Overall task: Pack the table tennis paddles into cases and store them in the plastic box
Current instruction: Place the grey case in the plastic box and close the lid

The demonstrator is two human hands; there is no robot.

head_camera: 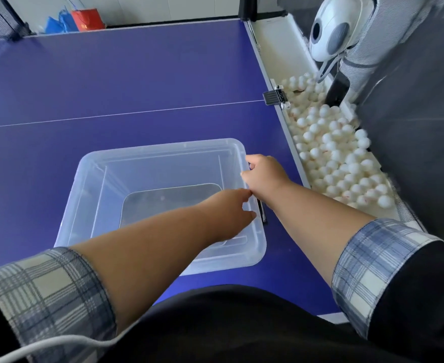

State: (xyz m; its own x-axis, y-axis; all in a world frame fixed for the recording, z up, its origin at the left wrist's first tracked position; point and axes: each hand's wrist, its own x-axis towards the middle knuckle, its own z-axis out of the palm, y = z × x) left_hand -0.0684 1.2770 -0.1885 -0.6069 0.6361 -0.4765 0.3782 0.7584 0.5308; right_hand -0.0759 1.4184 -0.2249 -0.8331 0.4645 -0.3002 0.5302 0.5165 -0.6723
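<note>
Fingers (247,205) of both hands curled on plastic box (163,150) rim, white balls (333,158) near, right.

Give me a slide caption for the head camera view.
Both hands, left and right, at the right rim of a clear plastic box on a blue table tennis table.

No legible text, label, brand name, number or sign appears anywhere in the head view. The red bag (88,19) at the far left, beyond the table, bears a small gold mark too blurred to read, and some of the white balls (338,158) in the tray on the right show faint reddish print too small to make out. The clear plastic box (163,153) near the middle of the blue table (137,74) and the white ball machine (331,30) at the far right carry no readable marking.
</note>
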